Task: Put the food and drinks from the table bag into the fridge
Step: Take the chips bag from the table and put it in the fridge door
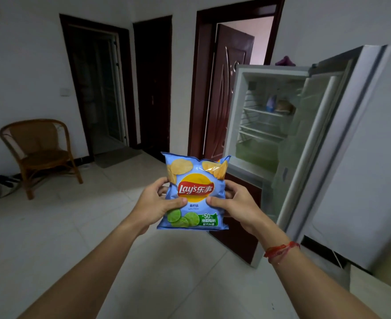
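At centre frame, pinched upright by its side edges between left grip (pixel 153 203) and right grip (pixel 238 203), chip bag (pixel 195 191) short of the open fridge (pixel 235 107) at upper right, nearer the right grip.

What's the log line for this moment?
item: blue Lay's lime chip bag | left hand: grips bag | right hand: grips bag | white fridge: open, bag not yet inside

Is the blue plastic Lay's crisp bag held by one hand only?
No, the left hand and the right hand both grip the blue plastic Lay's crisp bag, one at each side of it.
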`<state>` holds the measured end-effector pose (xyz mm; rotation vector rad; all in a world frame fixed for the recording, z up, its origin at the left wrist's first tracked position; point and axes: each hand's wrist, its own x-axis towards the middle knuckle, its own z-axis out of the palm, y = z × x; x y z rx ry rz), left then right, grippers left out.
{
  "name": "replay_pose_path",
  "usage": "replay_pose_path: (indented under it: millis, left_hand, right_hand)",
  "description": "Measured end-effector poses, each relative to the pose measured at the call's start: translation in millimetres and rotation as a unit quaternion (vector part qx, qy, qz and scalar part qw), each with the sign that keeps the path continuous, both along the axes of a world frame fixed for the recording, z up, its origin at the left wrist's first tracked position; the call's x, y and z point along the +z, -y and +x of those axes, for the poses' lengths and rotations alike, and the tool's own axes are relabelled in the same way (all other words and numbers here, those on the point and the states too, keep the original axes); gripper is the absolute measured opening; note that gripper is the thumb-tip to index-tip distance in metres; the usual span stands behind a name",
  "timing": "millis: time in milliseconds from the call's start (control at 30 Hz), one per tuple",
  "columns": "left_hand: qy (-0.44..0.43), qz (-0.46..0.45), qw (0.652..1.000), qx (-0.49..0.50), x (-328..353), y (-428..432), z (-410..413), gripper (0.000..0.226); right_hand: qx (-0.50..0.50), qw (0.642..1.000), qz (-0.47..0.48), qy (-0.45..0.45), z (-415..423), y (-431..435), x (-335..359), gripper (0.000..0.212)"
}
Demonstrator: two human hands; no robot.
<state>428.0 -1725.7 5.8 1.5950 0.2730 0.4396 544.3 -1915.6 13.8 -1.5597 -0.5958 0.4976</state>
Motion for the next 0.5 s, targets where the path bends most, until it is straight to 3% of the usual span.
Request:
replay_pose_path:
  millis: [333, 500]
  left_hand:
    - [-0.010, -0.012, 0.999, -0.038, -24, -121, 156, 0.057]
    - [-0.010, -0.015, 0.997, -0.073, -21, -192, 246, 0.045]
  right_hand:
    - [-0.040, 0.999, -0.002, -0.005, 138, -110, -18, 0.039]
    - [-0.079, 0.997, -0.008, -0.005, 213, -175, -18, 0.041]
